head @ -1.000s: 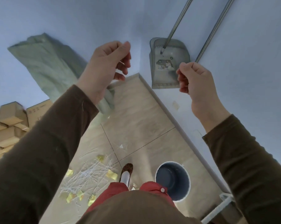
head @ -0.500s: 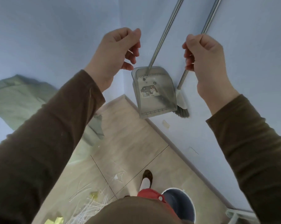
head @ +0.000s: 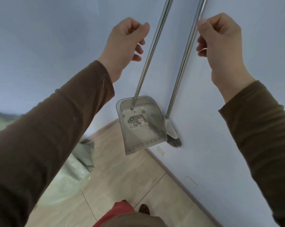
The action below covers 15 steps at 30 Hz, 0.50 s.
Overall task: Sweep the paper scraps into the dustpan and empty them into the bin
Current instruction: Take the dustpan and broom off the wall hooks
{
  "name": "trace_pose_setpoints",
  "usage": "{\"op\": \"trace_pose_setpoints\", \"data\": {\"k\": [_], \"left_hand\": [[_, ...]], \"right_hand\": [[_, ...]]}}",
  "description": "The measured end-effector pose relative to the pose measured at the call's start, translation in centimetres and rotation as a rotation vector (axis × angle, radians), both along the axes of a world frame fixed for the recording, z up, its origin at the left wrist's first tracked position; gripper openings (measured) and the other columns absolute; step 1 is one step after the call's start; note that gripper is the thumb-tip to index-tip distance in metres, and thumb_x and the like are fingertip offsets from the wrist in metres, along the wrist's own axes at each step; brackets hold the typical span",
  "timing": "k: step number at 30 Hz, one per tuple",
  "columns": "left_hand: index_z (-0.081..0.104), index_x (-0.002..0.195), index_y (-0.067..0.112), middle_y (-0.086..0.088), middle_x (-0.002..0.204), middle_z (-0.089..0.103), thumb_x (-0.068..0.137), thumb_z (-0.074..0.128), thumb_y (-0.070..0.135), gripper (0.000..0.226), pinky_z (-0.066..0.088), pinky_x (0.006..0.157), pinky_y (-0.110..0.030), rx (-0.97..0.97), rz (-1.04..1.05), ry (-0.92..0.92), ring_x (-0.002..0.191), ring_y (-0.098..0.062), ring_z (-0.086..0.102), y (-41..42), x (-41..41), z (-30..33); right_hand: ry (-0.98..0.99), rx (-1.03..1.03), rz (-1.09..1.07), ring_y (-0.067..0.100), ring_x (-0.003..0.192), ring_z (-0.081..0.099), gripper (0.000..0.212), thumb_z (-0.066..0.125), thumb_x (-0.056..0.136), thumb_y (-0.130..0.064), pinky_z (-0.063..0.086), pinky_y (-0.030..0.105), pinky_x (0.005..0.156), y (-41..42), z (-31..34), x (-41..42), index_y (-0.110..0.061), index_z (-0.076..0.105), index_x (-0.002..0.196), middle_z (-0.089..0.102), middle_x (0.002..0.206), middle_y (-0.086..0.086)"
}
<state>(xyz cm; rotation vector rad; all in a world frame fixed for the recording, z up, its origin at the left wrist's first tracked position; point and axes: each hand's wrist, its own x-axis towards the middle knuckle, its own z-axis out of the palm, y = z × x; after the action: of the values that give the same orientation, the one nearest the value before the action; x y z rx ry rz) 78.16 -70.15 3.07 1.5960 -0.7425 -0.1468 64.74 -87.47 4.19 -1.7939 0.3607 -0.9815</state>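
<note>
Both my hands came closer to the two poles since half a second ago. Left hand (head: 127,45) is curled, holding nothing, beside the dustpan (head: 141,125) pole. Right hand (head: 220,45) is curled at the broom (head: 186,58) pole; whether it grips, I cannot tell. Both tools lean against the blue wall (head: 236,145).

Both hands are raised toward the blue wall (head: 40,46) in the corner. The left hand (head: 123,45), fingers curled, sits just left of the dustpan's metal pole (head: 152,46), not gripping it. The right hand (head: 220,45), also curled, is beside the broom's pole (head: 187,51); whether it touches is unclear. The grey dustpan (head: 140,125) hangs against the wall, the broom head (head: 173,136) just right of it. Crumpled pale green sheeting (head: 82,154) lies on the wooden floor (head: 125,177) at left.
</note>
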Motion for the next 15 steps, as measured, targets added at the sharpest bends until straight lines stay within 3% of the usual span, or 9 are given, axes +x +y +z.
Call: {"op": "trace_pose_setpoints", "data": {"k": [8, 11, 15], "left_hand": [[0.060, 0.117, 0.013, -0.003, 0.106, 0.064, 0.095, 0.059, 0.044, 0.038, 0.059, 0.083, -0.029, -0.022, 0.034, -0.051, 0.091, -0.010, 0.064, -5.9, 3.5, 3.0], [0.060, 0.116, 0.017, -0.006, 0.115, 0.064, 0.095, 0.060, 0.044, 0.035, 0.057, 0.088, -0.031, -0.044, 0.026, -0.065, 0.101, -0.014, 0.064, -7.7, 4.6, 4.7], [0.060, 0.114, 0.018, -0.001, 0.109, 0.062, 0.094, 0.061, 0.044, 0.033, 0.056, 0.091, -0.033, -0.049, 0.013, -0.095, 0.108, -0.022, 0.063, -9.8, 6.2, 6.5]], "right_hand": [[0.001, -0.079, -0.110, 0.012, 0.066, 0.066, 0.017, 0.062, 0.092, -0.031, 0.056, 0.029, 0.064, -4.4, 3.1, 1.8, -0.014, 0.059, 0.095, 0.066, 0.080, 0.002], [0.021, -0.108, -0.138, 0.017, 0.070, 0.069, 0.020, 0.062, 0.091, -0.035, 0.058, 0.037, 0.069, -5.4, 4.7, 3.0, -0.015, 0.060, 0.095, 0.068, 0.080, 0.001], [0.061, -0.177, -0.183, 0.022, 0.076, 0.070, 0.021, 0.062, 0.089, -0.041, 0.059, 0.048, 0.076, -6.5, 6.4, 4.5, -0.021, 0.059, 0.090, 0.070, 0.082, 0.002]]}}
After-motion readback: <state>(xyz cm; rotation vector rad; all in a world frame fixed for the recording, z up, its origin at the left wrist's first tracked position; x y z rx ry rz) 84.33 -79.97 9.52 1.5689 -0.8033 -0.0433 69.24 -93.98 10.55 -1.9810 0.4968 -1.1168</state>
